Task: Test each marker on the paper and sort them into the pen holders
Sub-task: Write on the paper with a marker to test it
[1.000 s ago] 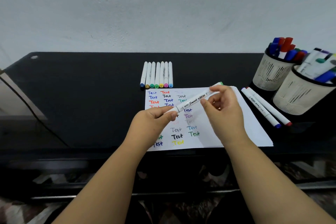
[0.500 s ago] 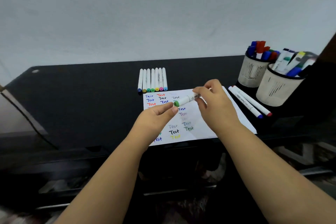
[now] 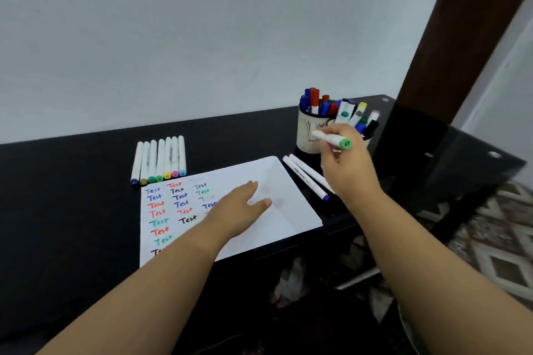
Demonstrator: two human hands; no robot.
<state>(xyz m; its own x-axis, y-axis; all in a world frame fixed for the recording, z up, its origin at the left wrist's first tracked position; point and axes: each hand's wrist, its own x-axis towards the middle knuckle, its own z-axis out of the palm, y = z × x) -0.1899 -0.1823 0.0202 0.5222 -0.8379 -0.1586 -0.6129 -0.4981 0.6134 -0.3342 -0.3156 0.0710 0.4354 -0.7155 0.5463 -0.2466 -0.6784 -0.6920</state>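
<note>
My right hand [image 3: 347,166] grips a white marker with a green cap [image 3: 334,140], raised just in front of the two pen holders. The far pen holder [image 3: 310,130] is a cream mesh cup full of red and blue markers. The near pen holder [image 3: 367,140] is mostly hidden behind my right hand; white markers stick out of it. My left hand [image 3: 238,209] rests flat and open on the white paper [image 3: 284,181], which carries rows of the word "Test" in several colours. Several white markers [image 3: 160,160] lie in a row beyond the paper.
Two white markers [image 3: 307,176] lie side by side between the paper and the holders. The black table [image 3: 72,196] ends close behind the holders, at a dark brown post [image 3: 450,37]. A patterned floor [image 3: 496,233] shows at the right.
My left hand let go of the green-capped marker and dropped flat onto the paper. My right hand carried the marker right, up to the pen holders. The view swung right.
</note>
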